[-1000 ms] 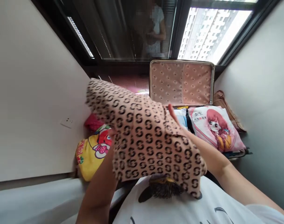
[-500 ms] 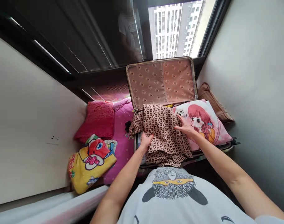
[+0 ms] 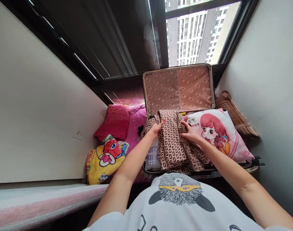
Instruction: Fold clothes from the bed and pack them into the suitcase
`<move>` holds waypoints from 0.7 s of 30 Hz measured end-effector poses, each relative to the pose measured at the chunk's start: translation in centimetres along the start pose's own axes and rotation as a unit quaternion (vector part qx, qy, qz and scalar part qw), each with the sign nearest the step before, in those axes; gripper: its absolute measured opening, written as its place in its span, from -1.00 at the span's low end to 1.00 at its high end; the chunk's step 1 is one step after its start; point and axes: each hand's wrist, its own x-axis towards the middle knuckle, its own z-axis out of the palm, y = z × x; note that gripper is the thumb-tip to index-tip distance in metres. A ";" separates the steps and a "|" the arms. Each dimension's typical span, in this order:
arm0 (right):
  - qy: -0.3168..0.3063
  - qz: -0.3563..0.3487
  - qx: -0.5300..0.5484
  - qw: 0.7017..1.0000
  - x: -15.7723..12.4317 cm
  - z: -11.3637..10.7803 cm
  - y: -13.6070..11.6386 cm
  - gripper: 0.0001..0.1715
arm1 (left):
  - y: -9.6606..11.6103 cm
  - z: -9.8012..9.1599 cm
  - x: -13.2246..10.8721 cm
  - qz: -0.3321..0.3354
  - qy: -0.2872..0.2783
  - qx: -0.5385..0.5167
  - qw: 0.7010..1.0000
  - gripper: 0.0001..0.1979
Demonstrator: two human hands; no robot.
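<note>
A tan garment with a dark repeating print [image 3: 171,141] lies loosely folded in the open suitcase [image 3: 146,168], its lower part bunched toward my shirt. At its left edge my left hand [image 3: 156,129] is closed on the cloth, thumb on top and the other fingers mostly hidden. My right hand [image 3: 191,134] holds the right side of the same garment, some fingertips lost among the folds. Just right of that hand, a pillow with a red-haired cartoon girl [image 3: 216,131] rests in the suitcase. A plaid cloth [image 3: 152,157] shows under the garment on the left.
The suitcase's pink-lined lid [image 3: 178,88] leans back near the window [image 3: 189,38]. To the left lie a red cushion [image 3: 117,122], a yellow cartoon blanket [image 3: 105,163] and purple bedding [image 3: 134,125]. A brown bag [image 3: 237,112] sits against the right wall [image 3: 269,80].
My left hand has moved up along the garment's left side, and the cloth is now gathered narrower. My right hand stays at its right side. The view has shifted left.
</note>
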 end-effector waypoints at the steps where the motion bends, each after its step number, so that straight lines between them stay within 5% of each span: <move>1: -0.018 -0.008 -0.003 1.000 -0.1 0.7 0.1 0.12 | 0.1 0.9 0.4 0.012 0.002 -0.004 1.000 -0.50; 4: -0.044 -0.016 -0.034 0.998 -0.3 0.9 -0.1 0.16 | 0.0 3.6 0.8 0.026 0.023 -0.005 0.999 -0.66; 7: -0.037 -0.016 -0.111 0.993 -0.4 -2.5 -0.8 0.20 | -0.3 4.8 -0.5 0.043 0.022 -0.010 0.999 -0.74; 10: 0.041 -0.069 -0.191 0.978 0.1 -6.9 -2.1 0.24 | -0.7 4.7 -3.3 0.109 -0.110 0.019 0.988 -0.71; 12: 0.059 -0.121 -0.205 0.969 0.4 -8.5 -3.4 0.28 | -0.9 4.6 -5.6 0.160 -0.261 0.080 0.949 -0.70; 15: -0.066 -0.150 -0.158 0.974 0.1 -7.8 -5.6 0.26 | -0.8 4.8 -9.3 0.228 -0.426 0.172 0.859 -0.74; 18: -0.180 -0.131 -0.072 0.972 -2.2 -5.9 -6.9 0.19 | 0.2 4.9 -12.6 0.296 -0.516 0.226 0.771 -0.83; 21: -0.142 -0.084 -0.051 0.985 -5.7 -6.3 -7.1 0.15 | 2.1 4.8 -15.4 0.324 -0.567 0.256 0.712 -0.72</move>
